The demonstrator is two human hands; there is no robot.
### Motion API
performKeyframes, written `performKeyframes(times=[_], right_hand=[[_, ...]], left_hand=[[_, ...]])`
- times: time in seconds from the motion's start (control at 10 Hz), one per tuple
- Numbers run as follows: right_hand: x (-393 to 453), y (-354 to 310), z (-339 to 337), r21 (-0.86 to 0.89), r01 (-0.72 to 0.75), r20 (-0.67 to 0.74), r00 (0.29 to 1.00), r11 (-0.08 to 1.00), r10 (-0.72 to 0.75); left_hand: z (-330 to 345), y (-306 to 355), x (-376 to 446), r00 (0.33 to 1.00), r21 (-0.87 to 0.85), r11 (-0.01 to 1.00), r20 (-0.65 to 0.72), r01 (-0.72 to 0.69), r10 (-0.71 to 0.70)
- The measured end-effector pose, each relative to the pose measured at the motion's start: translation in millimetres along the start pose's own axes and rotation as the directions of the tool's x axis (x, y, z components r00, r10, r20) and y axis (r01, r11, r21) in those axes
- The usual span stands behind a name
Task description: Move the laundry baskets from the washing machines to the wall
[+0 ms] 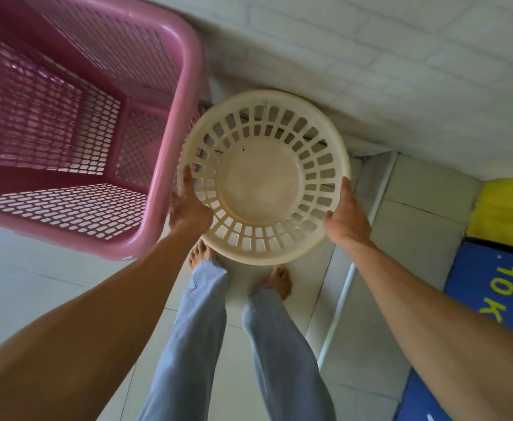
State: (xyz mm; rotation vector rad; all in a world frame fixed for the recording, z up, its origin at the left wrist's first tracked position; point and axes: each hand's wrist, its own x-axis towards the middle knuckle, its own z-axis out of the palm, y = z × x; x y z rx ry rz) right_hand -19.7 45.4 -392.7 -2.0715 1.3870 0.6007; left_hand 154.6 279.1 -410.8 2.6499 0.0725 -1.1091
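Observation:
A round cream plastic basket [263, 177] with slotted sides hangs low over the tiled floor, right in front of the white brick wall [370, 71]. My left hand [188, 205] grips its left rim and my right hand [345, 217] grips its right rim. The basket is empty. A tall pink rectangular laundry basket [170, 141] with perforated walls stands just to its left, its rim almost touching the cream basket; it is also empty.
My bare feet [279, 279] and light blue trousers stand under the basket on pale floor tiles [416, 232]. A blue sign with yellow lettering [492, 314] and a yellow block [504, 211] lie at the right. A white strip [349, 275] runs across the floor.

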Motion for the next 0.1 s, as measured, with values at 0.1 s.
performKeyframes(times=[0.1], right_hand=[[-45.3, -11.8, -10.8, 0.011, 0.088, -0.004, 0.996, 0.996, -0.088]], left_hand=[[-11.6, 18.6, -43.6, 0.985, 0.025, 0.988, 0.078, -0.154, 0.151]])
